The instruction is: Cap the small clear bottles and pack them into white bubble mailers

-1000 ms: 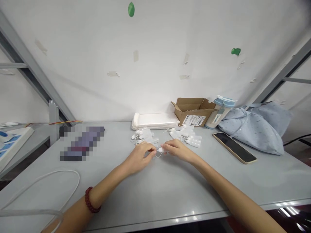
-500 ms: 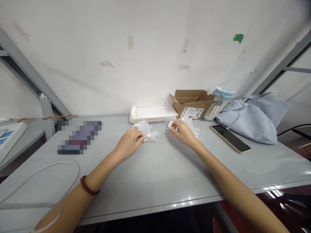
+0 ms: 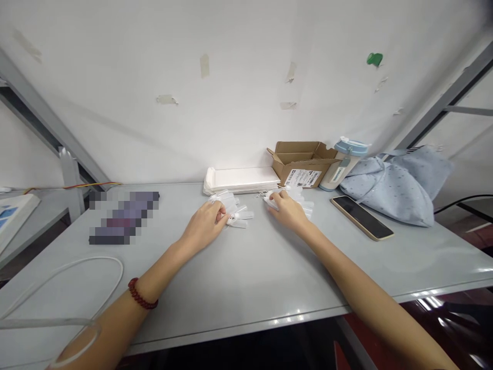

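Note:
Several small clear plastic tubes with white ends lie in a loose cluster by my left hand. Its thumb and fingers are pinched together at the near end of that cluster. A second group of the same clear tubes sits beneath and beyond my right hand, whose fingers are curled down over their white ends. Thin white strings show at the right fingertips. Exactly what the right fingers grip is partly hidden by the hand.
Behind the hands lies a stack of white envelopes, beside an opened cardboard box. A blue-lidded cup, a pale blue bag and a phone stand or lie to the right. White cable loops at the left.
My right fingers have lowered and curled further onto the tubes. Near my left hand the tubes have spread apart a little. The view has shifted slightly.

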A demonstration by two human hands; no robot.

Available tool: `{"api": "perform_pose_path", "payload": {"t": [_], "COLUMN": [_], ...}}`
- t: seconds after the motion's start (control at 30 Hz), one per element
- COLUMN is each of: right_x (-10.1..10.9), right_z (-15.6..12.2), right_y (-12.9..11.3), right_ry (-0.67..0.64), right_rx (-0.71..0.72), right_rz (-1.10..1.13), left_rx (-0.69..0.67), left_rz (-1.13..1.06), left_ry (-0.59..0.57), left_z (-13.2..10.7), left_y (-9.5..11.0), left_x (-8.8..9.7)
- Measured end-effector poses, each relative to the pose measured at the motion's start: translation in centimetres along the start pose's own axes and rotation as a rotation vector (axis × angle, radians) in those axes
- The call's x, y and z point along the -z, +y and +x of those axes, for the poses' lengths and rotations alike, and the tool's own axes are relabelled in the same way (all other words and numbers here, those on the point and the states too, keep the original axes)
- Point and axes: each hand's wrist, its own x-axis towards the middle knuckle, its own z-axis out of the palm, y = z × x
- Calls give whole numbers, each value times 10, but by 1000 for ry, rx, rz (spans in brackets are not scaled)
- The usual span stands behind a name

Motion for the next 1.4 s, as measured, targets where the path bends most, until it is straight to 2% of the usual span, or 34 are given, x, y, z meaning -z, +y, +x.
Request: {"api": "perform_pose_path", "payload": {"t": [0.23,0.4,0.5,0.63,0.7,0.83,1.0,1.17,1.4], "right_x": [1,2,2,9,15,25,27,26,26], "right_z": [0,0,0,-2,-5,-10,-13,-16,-18], "right_y": [-3,-2,0,0,-3,-9,-13,-19,-21], "right_ry": [-10,-36,45,225,262,179,42,-30,-10], "right_rx": [38,56,61,62,82,86,100,116,144], "right_rz": [-49,22,186,560,755,1100,1313,1373,1335], "left_rx": [-124,0,46,64,80,114,140,138,73], "left_rz": [72,118,73,7,-29,-154,-341,-419,-433], "left_ry": [-106,-61,-44,-12,7,28,4,-21,37], "left_z": [-4,-6,-6,-6,-6,-6,-5,-4,-4], "left_y": [11,11,10,10,12,18,25,26,28], "left_x": [-7,-20,-22,-18,-16,-12,-7,-2,2]}}
